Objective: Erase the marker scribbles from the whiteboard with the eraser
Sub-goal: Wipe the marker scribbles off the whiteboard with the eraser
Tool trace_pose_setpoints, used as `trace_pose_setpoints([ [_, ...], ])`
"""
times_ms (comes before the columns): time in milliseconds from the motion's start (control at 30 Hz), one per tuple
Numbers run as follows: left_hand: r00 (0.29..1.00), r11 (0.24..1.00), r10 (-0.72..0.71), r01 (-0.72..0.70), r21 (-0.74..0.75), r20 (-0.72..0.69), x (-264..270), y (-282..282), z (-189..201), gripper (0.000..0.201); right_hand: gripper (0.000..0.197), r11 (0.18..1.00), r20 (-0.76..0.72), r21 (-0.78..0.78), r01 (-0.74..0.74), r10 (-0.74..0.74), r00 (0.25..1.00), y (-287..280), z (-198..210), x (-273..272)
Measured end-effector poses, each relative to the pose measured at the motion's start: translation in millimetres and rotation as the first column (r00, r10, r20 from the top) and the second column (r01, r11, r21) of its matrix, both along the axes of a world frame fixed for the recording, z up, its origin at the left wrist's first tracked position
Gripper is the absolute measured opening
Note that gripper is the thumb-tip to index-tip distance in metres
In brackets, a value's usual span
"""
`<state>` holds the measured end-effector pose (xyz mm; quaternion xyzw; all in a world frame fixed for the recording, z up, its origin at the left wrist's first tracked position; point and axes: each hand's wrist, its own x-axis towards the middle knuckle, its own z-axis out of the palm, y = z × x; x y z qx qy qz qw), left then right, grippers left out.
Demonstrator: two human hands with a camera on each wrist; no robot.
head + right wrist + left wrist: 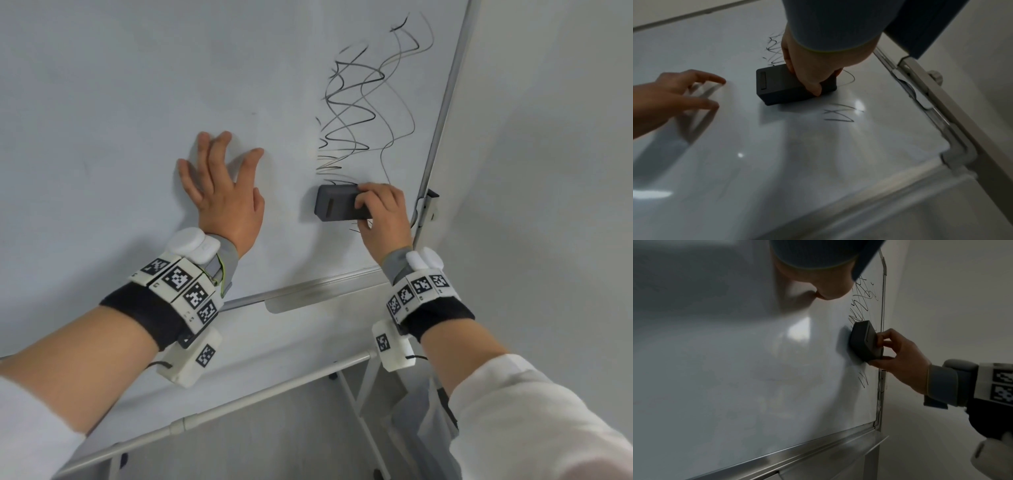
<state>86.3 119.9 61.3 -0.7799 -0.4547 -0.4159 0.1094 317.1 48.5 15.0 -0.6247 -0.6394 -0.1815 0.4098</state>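
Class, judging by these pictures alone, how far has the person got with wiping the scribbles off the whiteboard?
Done: little that shows; only a faint smudged patch beside the lowest loops. In hand: the right hand grips the dark eraser, pressed on the whiteboard at the scribbles' lower end, while the left hand rests spread on the board. Left: the tall tangle above the eraser and a few strokes below it.
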Motion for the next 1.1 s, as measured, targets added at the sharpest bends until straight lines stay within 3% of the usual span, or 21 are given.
trace_pose_setpoints([
  [333, 1.0, 1.0, 0.011, -0.011, 0.013, 0.0, 4.5, 2.3, 0.3, 0.05, 0.039, 0.988, 0.071, -0.152, 0.001, 0.01, 0.997, -17.4, -52.9, 12.1],
  [700, 1.0, 1.0, -0.014, 0.014, 0.019, -0.013, 18.3, -0.7, -0.1, 0.051, 0.038, 0.998, 0.019, 0.008, 0.065, -0.065, 0.998, 0.2, -1.1, 31.4],
  [1100, 0.999, 0.999, -0.018, 0.019, 0.03, -0.037, 19.2, 2.2, -8.0, 0.049, 0.041, 0.987, 0.02, -0.149, 0.06, -0.058, 0.998, -21.0, -75.5, 36.5],
])
